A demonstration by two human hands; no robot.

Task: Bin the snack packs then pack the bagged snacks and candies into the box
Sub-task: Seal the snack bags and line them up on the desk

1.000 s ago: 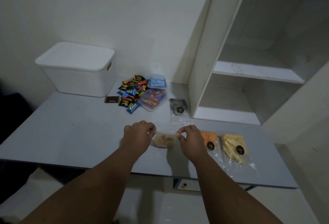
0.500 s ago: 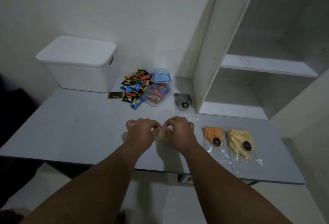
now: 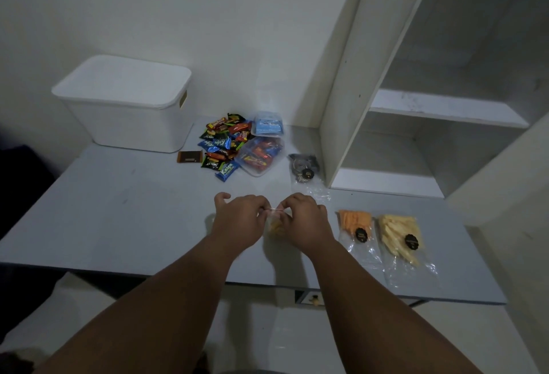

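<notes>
Left hand (image 3: pixel 237 219), right hand (image 3: pixel 306 222) pinch top of clear bag (image 3: pixel 274 227), yellow snacks inside, front-right of lidded white box (image 3: pixel 127 106).

Dim, grainy, bluish wide-angle view, edges bowed, perhaps slightly soft overall.

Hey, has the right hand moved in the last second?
Yes. The right hand shifted left, away from the orange snack bag, toward the left hand; both pinch the small snack bag.
</notes>
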